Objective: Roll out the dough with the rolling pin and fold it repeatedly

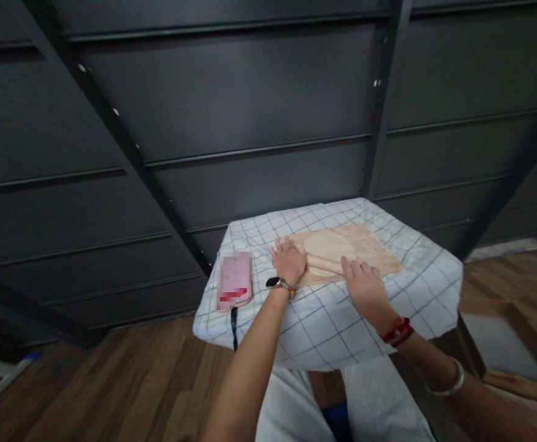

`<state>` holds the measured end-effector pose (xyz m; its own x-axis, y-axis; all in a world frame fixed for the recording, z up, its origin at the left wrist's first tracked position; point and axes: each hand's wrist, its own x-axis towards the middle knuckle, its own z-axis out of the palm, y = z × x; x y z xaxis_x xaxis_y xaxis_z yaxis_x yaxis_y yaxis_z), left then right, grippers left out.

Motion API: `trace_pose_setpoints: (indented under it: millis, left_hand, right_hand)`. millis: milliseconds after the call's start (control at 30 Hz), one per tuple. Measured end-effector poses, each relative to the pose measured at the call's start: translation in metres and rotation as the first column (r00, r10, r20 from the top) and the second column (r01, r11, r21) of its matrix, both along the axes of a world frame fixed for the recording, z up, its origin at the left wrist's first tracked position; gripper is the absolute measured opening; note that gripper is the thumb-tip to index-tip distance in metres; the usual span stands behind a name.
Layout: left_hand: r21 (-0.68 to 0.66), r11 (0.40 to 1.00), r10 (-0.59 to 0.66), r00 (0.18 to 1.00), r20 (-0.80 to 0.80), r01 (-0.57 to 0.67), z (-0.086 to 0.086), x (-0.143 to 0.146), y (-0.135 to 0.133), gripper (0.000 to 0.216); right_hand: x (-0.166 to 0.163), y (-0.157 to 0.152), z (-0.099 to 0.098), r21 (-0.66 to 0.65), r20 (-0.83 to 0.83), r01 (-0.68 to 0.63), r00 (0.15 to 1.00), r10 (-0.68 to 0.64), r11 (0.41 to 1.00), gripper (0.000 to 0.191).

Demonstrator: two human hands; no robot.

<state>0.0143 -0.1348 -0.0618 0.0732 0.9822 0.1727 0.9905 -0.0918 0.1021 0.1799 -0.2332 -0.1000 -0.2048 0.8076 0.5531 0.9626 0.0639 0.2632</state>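
A beige folded cloth (pixel 346 252) lies on a small table covered with a white checked tablecloth (pixel 333 319). My left hand (pixel 289 261) rests flat on the cloth's left end, fingers spread, with a beaded bracelet on the wrist. At the cloth's near edge, my right hand (pixel 363 283) lies flat with fingers stretched out. That arm wears a red cord and a silver bangle. Neither hand grips anything.
A pink phone (pixel 234 280) with a dark strap lies on the table's left side. Dark panelled walls with metal posts stand behind. Wooden floor surrounds the table, and a low wooden frame (pixel 503 344) sits at right.
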Motion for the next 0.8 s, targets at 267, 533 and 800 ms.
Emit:
trace_pose_setpoints:
  millis: [267,533,800]
  left_hand:
    - [0.053,0.998,-0.046,0.999,0.004,0.046,-0.003,-0.005,-0.003,0.052]
    - [0.019,0.999,-0.038,0.999,-0.012,0.038,-0.001,-0.002,0.0,0.052]
    - [0.023,0.998,-0.051,0.999,-0.01,0.051,-0.003,-0.005,0.0,0.05]
  right_hand:
    - [-0.019,-0.019,-0.012,-0.005,-0.01,0.0,1.0,0.0,1.0,0.044]
    - [-0.013,-0.009,-0.002,-0.009,0.016,0.069,0.997,-0.069,0.998,0.038]
    - [-0.006,-0.008,-0.004,0.0,0.024,-0.014,1.0,0.014,1.0,0.038]
